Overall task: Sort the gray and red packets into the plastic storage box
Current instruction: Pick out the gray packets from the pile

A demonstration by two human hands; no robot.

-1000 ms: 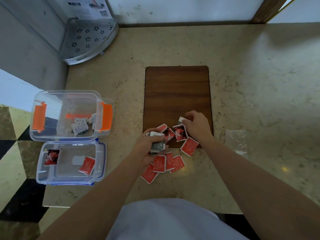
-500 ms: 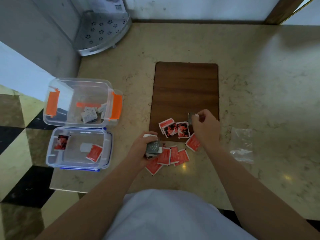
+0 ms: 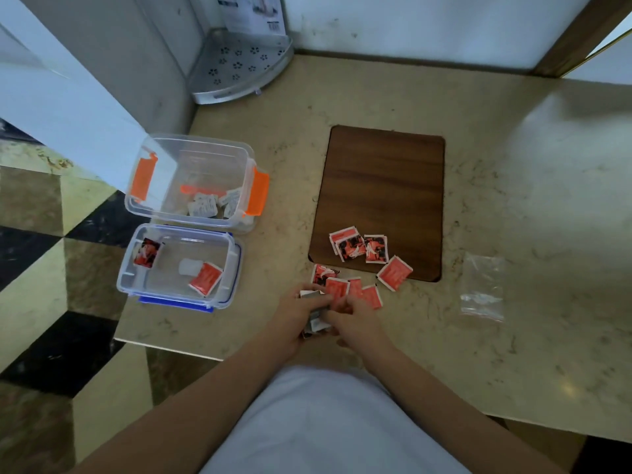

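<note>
My left hand (image 3: 297, 316) grips a small stack of gray packets (image 3: 316, 322) near the counter's front edge. My right hand (image 3: 354, 321) has come against that stack and pinches it from the right side. Several red packets (image 3: 362, 249) lie loose just beyond the hands, some on the wooden board (image 3: 383, 186). At the left stands a clear box with orange clips (image 3: 251, 195) holding gray packets (image 3: 205, 205). In front of it a clear box with blue clips (image 3: 234, 265) holds two red packets (image 3: 205, 278).
An empty clear plastic bag (image 3: 482, 289) lies on the counter to the right of the board. A perforated metal corner shelf (image 3: 239, 66) stands at the back left. The counter's left edge drops to a checkered floor (image 3: 51, 268).
My right hand left the board's edge with a gray packet and came down to my left hand, joining the stack there. The camera view shifted, so boxes appear further right.
</note>
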